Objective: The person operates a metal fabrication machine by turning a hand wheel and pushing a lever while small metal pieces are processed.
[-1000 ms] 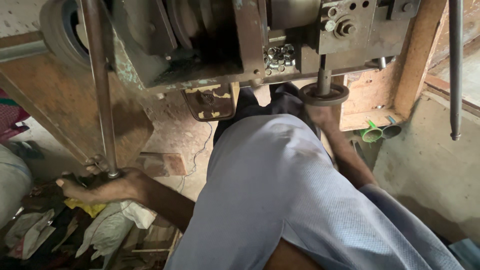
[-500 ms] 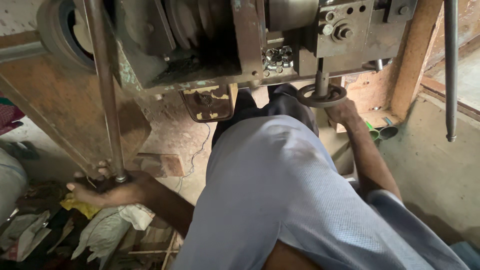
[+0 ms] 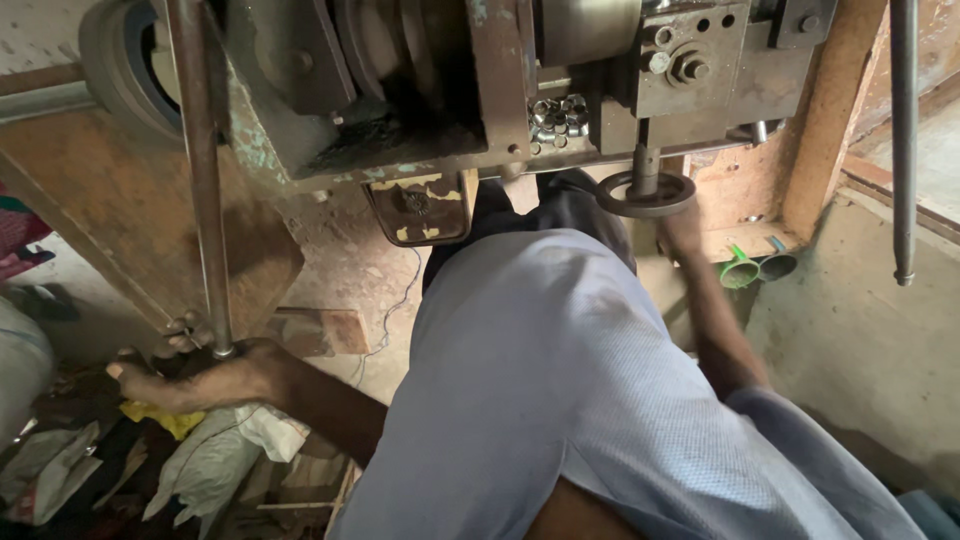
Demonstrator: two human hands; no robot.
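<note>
My left hand (image 3: 205,375) reaches down to the left and curls around the lower end of a long rusty metal rod (image 3: 200,180); the fingers show behind the rod and the thumb points left. My right hand (image 3: 680,235) is stretched forward, just under a dark metal ring (image 3: 645,195) that hangs on a short shaft below the machine (image 3: 420,90). This hand is blurred, so I cannot see whether it grips the ring. My knee in light grey cloth (image 3: 560,380) fills the middle of the view.
Several small metal rings lie in a recess (image 3: 560,115) of the machine. Two funnels, green (image 3: 738,270) and dark (image 3: 778,265), rest on a ledge at right. Rags and scraps (image 3: 200,450) cover the floor at left. A second rod (image 3: 903,150) hangs at far right.
My right forearm has swung a little to the right and the hand has dropped slightly below the ring. My left hand stays at the foot of the rod.
</note>
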